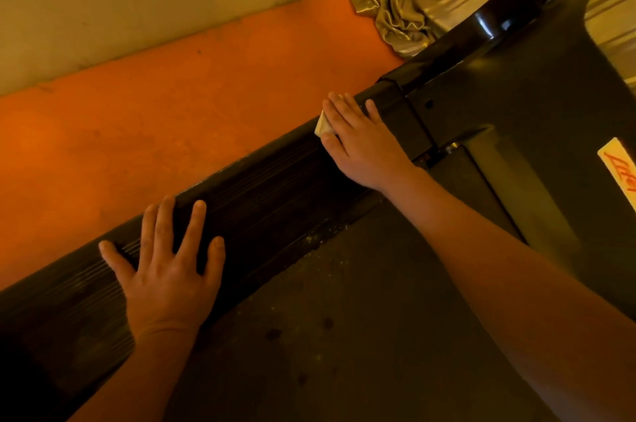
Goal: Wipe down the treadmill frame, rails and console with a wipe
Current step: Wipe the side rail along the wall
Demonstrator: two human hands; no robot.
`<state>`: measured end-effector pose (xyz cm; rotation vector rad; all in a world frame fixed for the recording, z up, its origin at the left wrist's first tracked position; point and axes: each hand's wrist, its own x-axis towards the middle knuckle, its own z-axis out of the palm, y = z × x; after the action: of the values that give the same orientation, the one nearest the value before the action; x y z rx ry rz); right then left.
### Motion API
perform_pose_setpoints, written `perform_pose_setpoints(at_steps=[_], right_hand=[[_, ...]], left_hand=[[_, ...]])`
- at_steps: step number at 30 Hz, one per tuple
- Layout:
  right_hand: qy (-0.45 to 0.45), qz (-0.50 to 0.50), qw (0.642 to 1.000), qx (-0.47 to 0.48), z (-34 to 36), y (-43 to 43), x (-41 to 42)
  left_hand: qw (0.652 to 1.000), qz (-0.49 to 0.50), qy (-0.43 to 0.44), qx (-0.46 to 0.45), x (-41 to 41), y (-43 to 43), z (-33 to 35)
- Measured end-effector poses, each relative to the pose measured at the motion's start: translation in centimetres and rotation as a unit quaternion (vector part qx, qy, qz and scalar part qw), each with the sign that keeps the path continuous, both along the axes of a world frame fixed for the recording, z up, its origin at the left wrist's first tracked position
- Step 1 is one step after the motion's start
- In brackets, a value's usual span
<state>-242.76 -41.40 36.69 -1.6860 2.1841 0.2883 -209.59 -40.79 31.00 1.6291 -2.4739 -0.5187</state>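
From the head view, the ribbed side rail [261,204] is being wiped at its far end; the wipe [322,127] is pressed flat beneath the right hand [361,142], while the left hand [165,270] is spread on the near rail; steady pressure along the ribs is advised, probably up to the end cap [399,112].

1. An orange floor [179,105] runs from nine o'clock toward one o'clock, below a pale wall.
2. The dark treadmill [516,105] stands on it, filling the lower right.
3. Crumpled golden fabric [399,5] lies at one o'clock, touching the treadmill.
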Motion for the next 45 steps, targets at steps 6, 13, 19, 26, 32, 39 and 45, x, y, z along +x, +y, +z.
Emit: perform_pose_setpoints(at_steps=[6, 13, 19, 26, 32, 39, 45], right_hand=[[-0.013, 0.033, 0.999, 0.034, 0.9, 7.4, -1.2], [-0.002, 0.010, 1.000, 0.018, 0.8, 4.3, -1.8], [-0.006, -0.008, 1.000, -0.001, 0.1, 2.9, -2.0], [-0.017, -0.004, 1.000, 0.020, 0.7, 8.0, -1.6], [-0.002, -0.004, 1.000, -0.009, 0.0, 1.6, -2.6], [-0.022, 0.025, 0.999, -0.017, 0.2, 5.7, -3.3], [0.010, 0.059, 0.998, 0.017, 1.1, 7.4, -5.1]], left_hand=[[1.000, -0.007, -0.008, 0.000, 0.2, -0.2, -0.1], [1.000, -0.005, -0.012, 0.005, 0.2, -0.2, -0.1], [1.000, -0.004, -0.006, -0.003, 0.0, -0.1, 0.0], [1.000, -0.005, -0.001, -0.008, 0.1, -0.1, 0.1], [1.000, -0.003, -0.013, -0.006, 0.2, -0.2, -0.2], [1.000, -0.006, -0.013, -0.009, 0.2, -0.1, -0.2], [1.000, -0.008, -0.017, -0.010, 0.2, -0.2, -0.2]])
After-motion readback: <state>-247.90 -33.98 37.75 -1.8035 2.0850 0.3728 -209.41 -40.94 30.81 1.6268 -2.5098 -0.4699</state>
